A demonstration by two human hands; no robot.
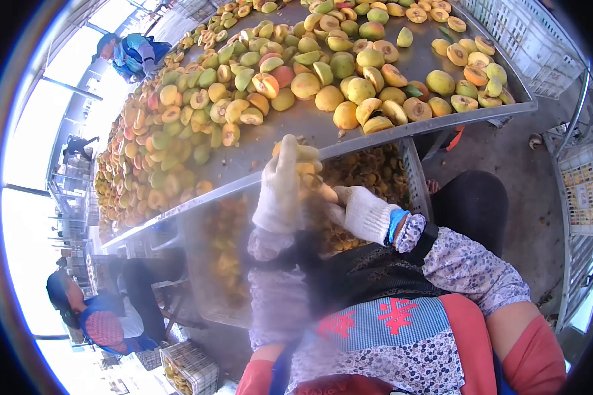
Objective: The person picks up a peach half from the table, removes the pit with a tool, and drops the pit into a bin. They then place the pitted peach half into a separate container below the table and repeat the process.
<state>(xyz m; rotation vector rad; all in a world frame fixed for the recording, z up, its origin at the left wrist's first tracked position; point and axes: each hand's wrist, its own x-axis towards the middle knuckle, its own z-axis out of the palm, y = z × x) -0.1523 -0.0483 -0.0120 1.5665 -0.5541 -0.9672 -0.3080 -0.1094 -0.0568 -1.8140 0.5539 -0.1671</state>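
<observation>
Surface [310,125]: long stainless-steel sorting table with a raised lip, running from the near right corner away to the far left. Its top is heaped with peaches [323,72], some whole and yellow-green, many halved with reddish pit hollows showing. The pile is thickest along the far left stretch; a bare strip of metal lies along the near edge.

Room: bright open-sided hall, strong daylight at the left. Concrete floor [540,217] at the right. White plastic crates [527,33] stacked past the far right corner; a further crate [583,191] with labels stands at the right. A slatted crate of halved fruit [375,178] sits below the near edge.

Persons: one co-worker in blue [128,56] at the far side of the surface; another seated co-worker [92,309] at the lower left beside a basket [191,365] of fruit.

Left hand [283,184]: white knit glove, raised just under the near edge, fingers curled shut around a peach piece [308,168], yellow-orange, only partly visible between glove and blur.

Right hand [362,210]: white knit glove, blue cuff, patterned sleeve, close beside the left hand and touching the same fruit; whether its fingers are closed cannot be told, since they are hidden behind the fruit.
</observation>
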